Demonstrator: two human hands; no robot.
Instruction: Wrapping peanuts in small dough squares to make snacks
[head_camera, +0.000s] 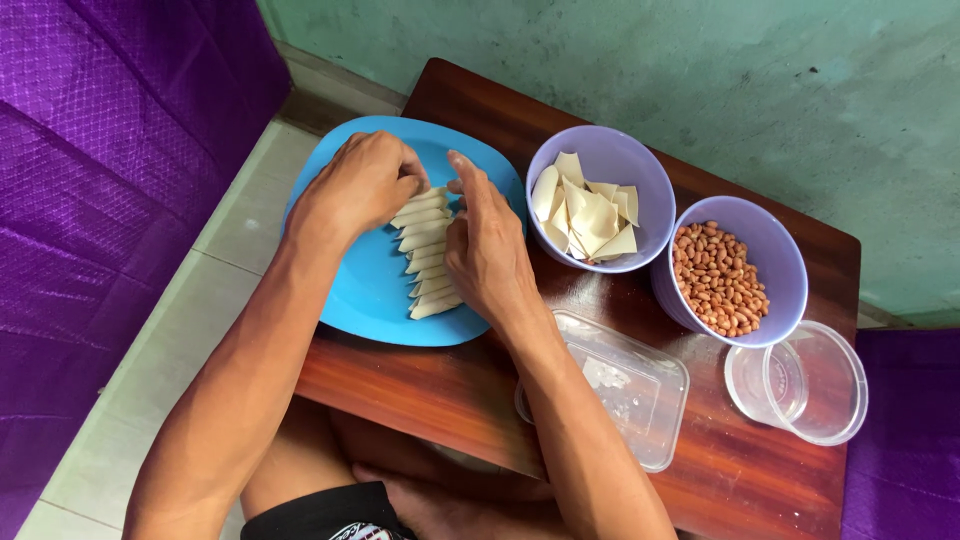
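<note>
placing rolled wrappers on blue plate | left hand pinching top roll, right hand loosely open beside row | risk: nudge may unroll or scatter row

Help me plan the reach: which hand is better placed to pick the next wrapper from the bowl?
Probably the right hand: it lies beside the purple bowl of wrappers, while the left hand rests across the rolled pieces on the blue plate.

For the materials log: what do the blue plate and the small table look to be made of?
Blue plate: likely plastic, with an even matte colour and a thin rim. Table: seemingly wood with a glossy reddish-brown varnish; grain streaks and reflections show.
</note>
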